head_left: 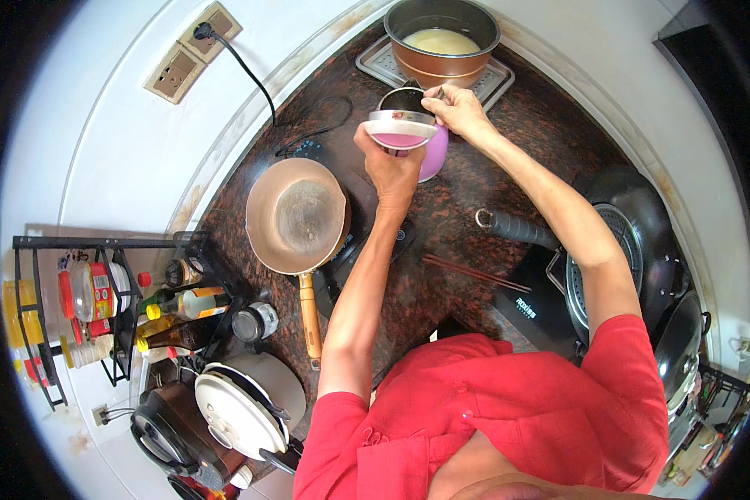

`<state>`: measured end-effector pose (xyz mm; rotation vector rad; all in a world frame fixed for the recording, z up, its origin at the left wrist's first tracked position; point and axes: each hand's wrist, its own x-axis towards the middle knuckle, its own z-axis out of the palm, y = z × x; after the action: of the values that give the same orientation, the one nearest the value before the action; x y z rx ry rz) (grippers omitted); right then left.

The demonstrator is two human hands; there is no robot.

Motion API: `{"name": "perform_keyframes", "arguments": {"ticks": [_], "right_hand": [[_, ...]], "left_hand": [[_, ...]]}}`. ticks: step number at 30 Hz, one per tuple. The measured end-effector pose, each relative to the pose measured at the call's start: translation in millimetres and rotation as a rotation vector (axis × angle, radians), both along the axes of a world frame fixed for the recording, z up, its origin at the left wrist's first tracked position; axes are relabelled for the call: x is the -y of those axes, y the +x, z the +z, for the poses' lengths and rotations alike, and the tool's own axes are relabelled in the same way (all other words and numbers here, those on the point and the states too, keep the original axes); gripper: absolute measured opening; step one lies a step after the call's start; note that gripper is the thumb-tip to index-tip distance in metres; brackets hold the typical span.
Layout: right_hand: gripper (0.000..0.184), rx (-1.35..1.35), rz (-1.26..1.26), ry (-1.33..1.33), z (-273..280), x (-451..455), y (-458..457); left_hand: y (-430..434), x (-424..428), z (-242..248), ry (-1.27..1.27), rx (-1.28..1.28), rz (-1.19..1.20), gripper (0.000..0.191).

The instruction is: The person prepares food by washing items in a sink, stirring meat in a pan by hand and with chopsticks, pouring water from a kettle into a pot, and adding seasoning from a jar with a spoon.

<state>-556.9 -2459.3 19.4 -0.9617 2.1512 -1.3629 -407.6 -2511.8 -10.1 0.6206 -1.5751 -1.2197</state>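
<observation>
My left hand (392, 175) grips a small pink-and-white vessel (401, 130) with a metal band, held up over the counter. Its dark opening faces up and away from me. At the right side of that opening, the fingers of my right hand (462, 114) pinch a thin dark piece, possibly a handle, mostly hidden by the fingers. A rounded purple object (435, 155) shows just behind and below my left hand; whether it joins the vessel I cannot tell. Beyond both hands, a copper-coloured pot (440, 62) holds pale yellow liquid (441, 42).
The pot stands on a perforated metal tray (500, 84). Left lies a beige saucepan (269, 194) with a wooden handle. Reddish chopsticks (475, 273) and a wok with a wrapped handle (519, 230) lie right. A bottle rack (115, 244) and a lidded white pot (237, 409) stand left.
</observation>
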Motion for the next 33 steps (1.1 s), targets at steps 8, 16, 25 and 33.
{"name": "perform_keyframes", "arguments": {"ticks": [8, 16, 25, 33], "right_hand": [[0.028, 0.208, -0.016, -0.039, 24.4, -30.0, -5.5], [0.019, 0.170, 0.062, -0.172, 45.4, -54.5, -3.5], [0.026, -0.030, 0.200, -0.260, 130.7, -70.4, 67.0], [0.019, -0.064, 0.267, -0.480, 150.4, -110.6, 213.3]], "left_hand": [[-5.1, 0.1, 11.9, -0.192, 0.294, 0.107, 0.085], [-3.9, 4.8, 4.9, -0.168, 0.441, 0.080, 0.080], [40.9, -42.4, 27.6, -0.217, 0.256, 0.233, 0.075], [112.0, -85.6, 6.0, 0.117, 0.048, 0.093, 0.048]]}}
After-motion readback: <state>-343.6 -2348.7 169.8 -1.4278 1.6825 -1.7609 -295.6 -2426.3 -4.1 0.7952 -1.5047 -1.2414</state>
